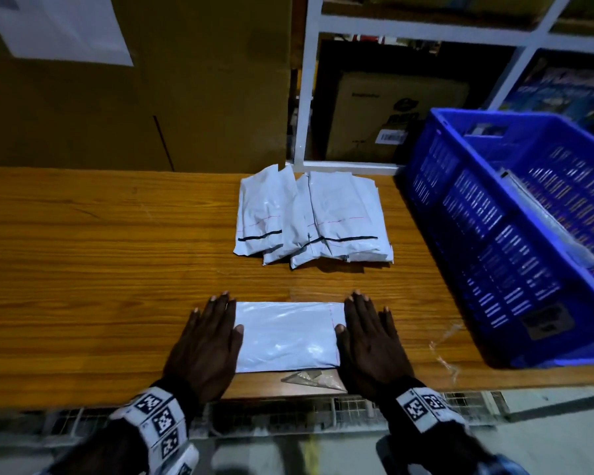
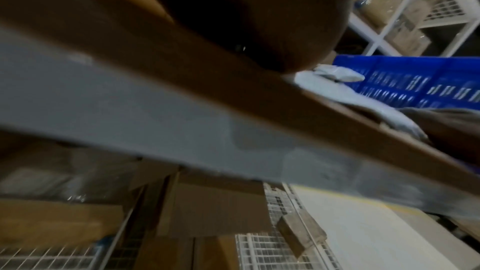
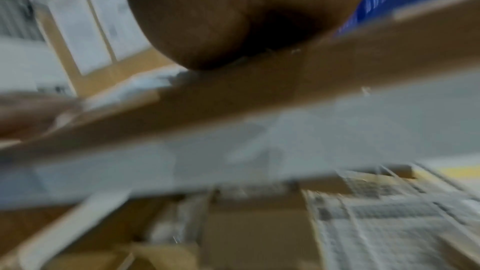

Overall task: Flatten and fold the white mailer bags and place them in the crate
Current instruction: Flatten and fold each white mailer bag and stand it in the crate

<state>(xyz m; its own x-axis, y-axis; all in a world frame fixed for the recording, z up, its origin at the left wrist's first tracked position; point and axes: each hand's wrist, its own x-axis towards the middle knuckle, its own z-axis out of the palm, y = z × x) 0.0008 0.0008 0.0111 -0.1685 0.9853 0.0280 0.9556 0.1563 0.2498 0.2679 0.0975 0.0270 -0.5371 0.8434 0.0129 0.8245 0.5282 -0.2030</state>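
My left hand point(image 1: 204, 341) and right hand point(image 1: 371, 337) lay flat, fingers spread, pressing short ends of white mailer bag point(image 1: 285, 334) near front edge of bench point(image 1: 83, 252). Risk: slick plastic could slide or trap air, skewing fold. Bag looked glossy, smooth, rectangular. Unfolded pile point(image 1: 309, 217) waited at back edge; blue crate point(image 1: 494, 214) sat at right end.

1. Mailer bag point(image 1: 287, 335) at the table's near edge: plain glossy white, with a thin red dotted line.
2. Stacked bags point(image 1: 309, 217): white with black stripes.
3. Crate point(image 1: 487, 234) at the right edge: blue, slotted.
4. Table point(image 1: 100, 269): orange-brown woodgrain.
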